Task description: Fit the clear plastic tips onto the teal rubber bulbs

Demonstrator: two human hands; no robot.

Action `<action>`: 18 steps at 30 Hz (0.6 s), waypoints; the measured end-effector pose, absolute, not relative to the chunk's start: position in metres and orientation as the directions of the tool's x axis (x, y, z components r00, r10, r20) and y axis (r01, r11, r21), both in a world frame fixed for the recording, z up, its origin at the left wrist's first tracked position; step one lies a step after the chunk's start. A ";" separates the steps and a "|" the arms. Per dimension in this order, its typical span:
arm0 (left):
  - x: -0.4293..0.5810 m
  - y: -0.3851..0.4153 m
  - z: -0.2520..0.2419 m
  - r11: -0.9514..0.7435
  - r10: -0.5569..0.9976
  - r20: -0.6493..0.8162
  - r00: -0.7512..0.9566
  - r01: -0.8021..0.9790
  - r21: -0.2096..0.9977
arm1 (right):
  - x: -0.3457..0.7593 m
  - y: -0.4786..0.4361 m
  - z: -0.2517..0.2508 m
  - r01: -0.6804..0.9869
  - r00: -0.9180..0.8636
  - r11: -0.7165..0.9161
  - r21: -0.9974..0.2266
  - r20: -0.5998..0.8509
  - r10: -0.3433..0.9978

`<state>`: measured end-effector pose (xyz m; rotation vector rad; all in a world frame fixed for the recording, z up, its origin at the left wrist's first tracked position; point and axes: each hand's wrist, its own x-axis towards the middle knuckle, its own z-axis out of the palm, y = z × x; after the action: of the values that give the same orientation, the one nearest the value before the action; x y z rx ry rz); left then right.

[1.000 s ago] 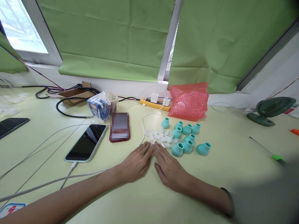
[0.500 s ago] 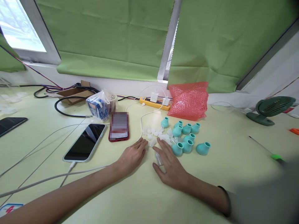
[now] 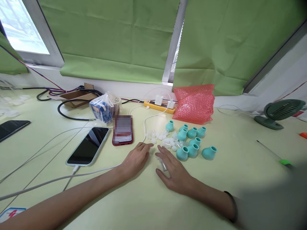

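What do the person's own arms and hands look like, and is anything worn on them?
The left hand and right hand are bare, no gloves or rings visible. The left forearm shows no sleeve or watch. A thin dark band circles the right forearm; beyond it is a blurred greyish patch, probably a sleeve.

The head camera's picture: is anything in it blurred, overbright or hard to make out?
In the head view: the grey sleeve at lower right is blurred; the window at upper left looks washed out; the red-edged phone's screen is mostly pixelated; the clear piece beside the right hand is hard to make out.
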<state>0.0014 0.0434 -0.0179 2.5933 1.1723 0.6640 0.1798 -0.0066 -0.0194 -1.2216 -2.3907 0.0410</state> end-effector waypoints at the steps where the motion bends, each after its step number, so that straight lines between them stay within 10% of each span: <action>1: 0.001 0.043 -0.017 -0.670 0.743 0.327 0.584 0.650 0.360 | 0.180 -0.006 -0.019 0.758 -0.502 0.612 -0.224 0.398 0.768; 18: -0.002 0.050 -0.020 -0.760 0.637 0.384 0.669 0.628 0.166 | 0.177 -0.004 -0.018 0.736 -0.535 0.622 -0.268 0.332 0.777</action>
<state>-0.0022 0.0501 -0.0198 2.8520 1.0812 0.6685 0.1767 -0.0036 -0.0182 -1.1998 -2.4279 0.1326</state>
